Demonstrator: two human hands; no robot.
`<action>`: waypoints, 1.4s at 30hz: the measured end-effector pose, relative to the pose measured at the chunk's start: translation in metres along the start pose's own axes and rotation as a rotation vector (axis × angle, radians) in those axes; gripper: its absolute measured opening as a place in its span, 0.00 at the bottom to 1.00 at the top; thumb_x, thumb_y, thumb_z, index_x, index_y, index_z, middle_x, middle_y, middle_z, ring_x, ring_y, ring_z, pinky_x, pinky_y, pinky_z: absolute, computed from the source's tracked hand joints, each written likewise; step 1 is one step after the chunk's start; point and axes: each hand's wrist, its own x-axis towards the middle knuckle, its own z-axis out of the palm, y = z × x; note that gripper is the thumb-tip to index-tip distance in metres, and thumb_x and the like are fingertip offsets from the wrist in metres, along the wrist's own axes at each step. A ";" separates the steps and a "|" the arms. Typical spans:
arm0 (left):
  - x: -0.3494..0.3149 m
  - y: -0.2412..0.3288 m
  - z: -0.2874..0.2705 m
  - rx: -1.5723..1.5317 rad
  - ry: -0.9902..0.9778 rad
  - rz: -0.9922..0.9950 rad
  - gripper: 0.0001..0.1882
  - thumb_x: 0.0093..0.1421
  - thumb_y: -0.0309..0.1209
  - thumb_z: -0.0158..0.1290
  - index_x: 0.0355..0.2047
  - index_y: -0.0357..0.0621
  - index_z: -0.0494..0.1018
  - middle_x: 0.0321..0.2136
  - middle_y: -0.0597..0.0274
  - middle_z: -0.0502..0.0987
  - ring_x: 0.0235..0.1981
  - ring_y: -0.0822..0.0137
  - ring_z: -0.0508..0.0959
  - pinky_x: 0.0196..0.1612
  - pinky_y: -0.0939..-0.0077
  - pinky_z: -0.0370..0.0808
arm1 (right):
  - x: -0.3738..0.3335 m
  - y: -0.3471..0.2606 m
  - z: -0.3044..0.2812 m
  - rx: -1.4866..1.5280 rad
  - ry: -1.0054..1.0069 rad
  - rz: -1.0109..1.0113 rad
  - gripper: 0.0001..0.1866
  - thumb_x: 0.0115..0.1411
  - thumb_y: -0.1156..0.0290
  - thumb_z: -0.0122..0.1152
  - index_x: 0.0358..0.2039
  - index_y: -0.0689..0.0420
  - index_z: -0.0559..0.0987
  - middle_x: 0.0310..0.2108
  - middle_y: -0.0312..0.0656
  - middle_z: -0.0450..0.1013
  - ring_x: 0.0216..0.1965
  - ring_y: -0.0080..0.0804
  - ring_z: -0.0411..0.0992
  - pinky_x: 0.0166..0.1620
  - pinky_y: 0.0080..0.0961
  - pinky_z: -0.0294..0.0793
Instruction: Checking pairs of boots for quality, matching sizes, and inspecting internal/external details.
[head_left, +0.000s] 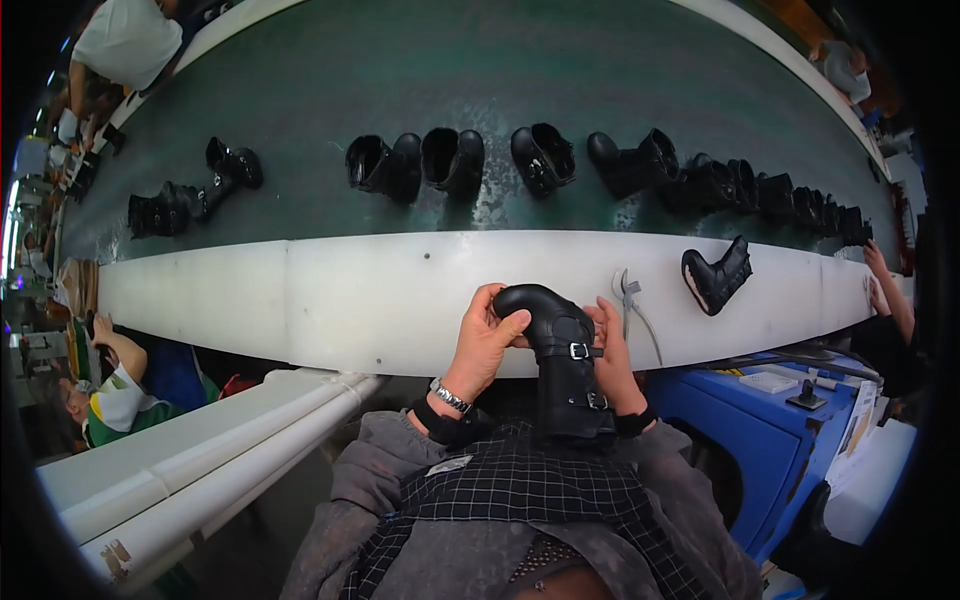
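A black boot [562, 352] with two buckled straps is held between my hands, its toe pointing away and its shaft toward my body. My left hand [484, 343] grips the toe end, thumb on top and fingers at the side. Along the boot's right side lies my right hand [612, 350], its fingers partly hidden by the boot. Just right of that hand, a pair of grey-handled pincers [627, 292] rests on the white ledge [385, 300]. Farther right, another black boot [718, 275] lies on its side, with its pale underside partly showing.
Beyond the ledge, a dark green conveyor belt [300, 90] carries several black boots [455, 160]. A blue cabinet [735, 430] stands at my right, and white pipes [230, 440] run at my left. Other people work at the left [135, 390] and far right [890, 285].
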 end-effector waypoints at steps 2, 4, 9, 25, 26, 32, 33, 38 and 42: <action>0.003 -0.004 -0.002 0.006 0.008 -0.017 0.19 0.58 0.27 0.55 0.47 0.39 0.61 0.38 0.63 0.73 0.36 0.74 0.76 0.31 0.80 0.79 | -0.003 0.003 0.001 -0.595 0.080 -0.455 0.33 0.52 0.77 0.60 0.59 0.58 0.60 0.59 0.51 0.58 0.61 0.49 0.57 0.58 0.41 0.61; 0.001 -0.009 -0.004 0.014 0.010 -0.049 0.19 0.58 0.26 0.54 0.46 0.38 0.60 0.38 0.62 0.72 0.37 0.73 0.76 0.32 0.78 0.80 | -0.002 -0.002 0.006 -0.639 0.028 -0.576 0.30 0.52 0.76 0.61 0.56 0.59 0.64 0.59 0.51 0.59 0.61 0.49 0.56 0.59 0.42 0.59; 0.001 -0.033 -0.017 0.206 0.089 -0.211 0.17 0.59 0.30 0.53 0.45 0.35 0.63 0.37 0.58 0.73 0.38 0.68 0.75 0.39 0.76 0.76 | 0.004 -0.013 0.014 -0.472 -0.152 -0.587 0.22 0.51 0.75 0.64 0.47 0.63 0.71 0.51 0.49 0.68 0.58 0.45 0.63 0.63 0.41 0.55; 0.037 -0.087 -0.005 0.545 -0.049 0.434 0.33 0.65 0.54 0.31 0.25 0.38 0.74 0.25 0.57 0.76 0.26 0.59 0.77 0.31 0.72 0.72 | 0.032 -0.032 0.023 -0.501 -0.220 -0.256 0.23 0.38 0.74 0.69 0.37 0.63 0.75 0.31 0.44 0.74 0.31 0.36 0.75 0.35 0.25 0.73; 0.037 -0.087 -0.006 0.563 -0.030 0.394 0.34 0.64 0.55 0.30 0.25 0.39 0.75 0.24 0.57 0.76 0.26 0.59 0.76 0.31 0.71 0.72 | 0.035 -0.039 0.026 -0.611 -0.233 -0.238 0.19 0.39 0.72 0.69 0.34 0.62 0.75 0.30 0.44 0.73 0.30 0.38 0.75 0.34 0.26 0.73; 0.043 -0.088 -0.007 0.373 0.045 0.446 0.32 0.64 0.54 0.31 0.25 0.38 0.72 0.21 0.55 0.72 0.23 0.56 0.74 0.27 0.67 0.69 | 0.069 -0.050 0.023 -0.711 -0.428 -0.276 0.12 0.46 0.71 0.63 0.30 0.63 0.74 0.29 0.46 0.73 0.30 0.42 0.74 0.33 0.29 0.73; 0.042 -0.090 -0.008 0.298 0.052 0.420 0.34 0.64 0.56 0.31 0.26 0.37 0.73 0.21 0.55 0.72 0.23 0.57 0.74 0.27 0.68 0.69 | 0.074 -0.053 0.025 -0.697 -0.472 -0.276 0.11 0.46 0.72 0.62 0.30 0.63 0.74 0.29 0.46 0.72 0.30 0.42 0.74 0.33 0.29 0.74; 0.041 -0.092 -0.018 0.068 0.036 0.326 0.37 0.63 0.60 0.30 0.29 0.36 0.73 0.25 0.53 0.74 0.26 0.59 0.75 0.30 0.70 0.71 | 0.093 -0.070 0.050 -0.769 -0.566 -0.265 0.19 0.39 0.65 0.65 0.27 0.65 0.73 0.28 0.48 0.71 0.27 0.43 0.72 0.30 0.30 0.72; 0.045 -0.098 -0.013 0.219 0.073 0.503 0.27 0.63 0.51 0.38 0.28 0.36 0.72 0.26 0.52 0.75 0.28 0.56 0.76 0.30 0.68 0.72 | 0.092 -0.057 0.028 -0.789 -0.616 -0.353 0.14 0.42 0.68 0.60 0.27 0.64 0.73 0.30 0.48 0.72 0.29 0.43 0.72 0.32 0.30 0.71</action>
